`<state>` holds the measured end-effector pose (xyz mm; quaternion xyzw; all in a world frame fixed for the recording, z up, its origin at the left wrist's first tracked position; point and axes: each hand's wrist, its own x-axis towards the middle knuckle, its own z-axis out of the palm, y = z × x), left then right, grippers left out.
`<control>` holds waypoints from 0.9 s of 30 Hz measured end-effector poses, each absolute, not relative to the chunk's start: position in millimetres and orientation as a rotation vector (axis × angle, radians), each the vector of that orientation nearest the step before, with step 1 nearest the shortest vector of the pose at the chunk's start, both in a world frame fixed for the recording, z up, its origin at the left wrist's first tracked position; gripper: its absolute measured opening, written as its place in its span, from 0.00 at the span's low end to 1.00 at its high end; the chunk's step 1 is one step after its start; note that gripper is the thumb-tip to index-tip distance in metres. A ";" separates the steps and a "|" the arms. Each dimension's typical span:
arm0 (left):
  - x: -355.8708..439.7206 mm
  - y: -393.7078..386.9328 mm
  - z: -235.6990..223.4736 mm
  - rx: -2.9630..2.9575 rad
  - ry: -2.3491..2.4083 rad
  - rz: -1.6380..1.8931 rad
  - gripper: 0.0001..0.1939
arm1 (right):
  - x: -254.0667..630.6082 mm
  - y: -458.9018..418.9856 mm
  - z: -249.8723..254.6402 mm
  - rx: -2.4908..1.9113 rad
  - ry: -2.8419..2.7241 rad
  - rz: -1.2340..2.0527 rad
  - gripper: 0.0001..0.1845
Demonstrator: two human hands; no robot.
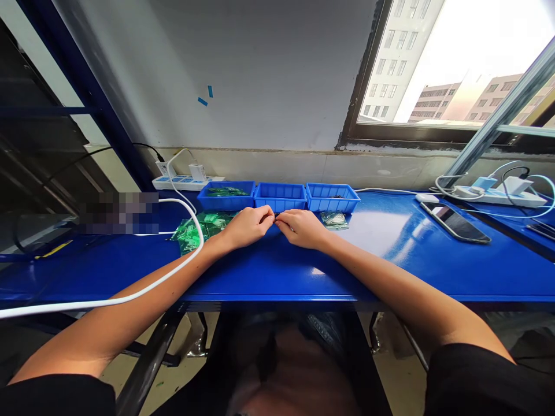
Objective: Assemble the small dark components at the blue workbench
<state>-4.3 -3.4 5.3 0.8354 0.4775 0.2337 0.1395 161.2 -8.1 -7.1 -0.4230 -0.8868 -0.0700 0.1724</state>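
Small dark part (277, 217) sits pinched narrowly between left hand (251, 225) and right hand (303, 227)

Beyond the left hand (250, 226) and right hand (303, 227), 3 bins (280, 203) block the way; leftward, a white cable (202, 236) (rather thick) hinders; nearer, the tabletop (277, 271) is free.

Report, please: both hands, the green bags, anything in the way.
Left hand and right hand close together; anything held too small to tell. Green bags beside left hand. White cable crosses left forearm in view.
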 end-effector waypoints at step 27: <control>-3.3 -3.6 4.9 2.497 1.435 0.538 0.15 | 161.6 -8.0 -7.8 -1.282 -2.423 -0.297 0.14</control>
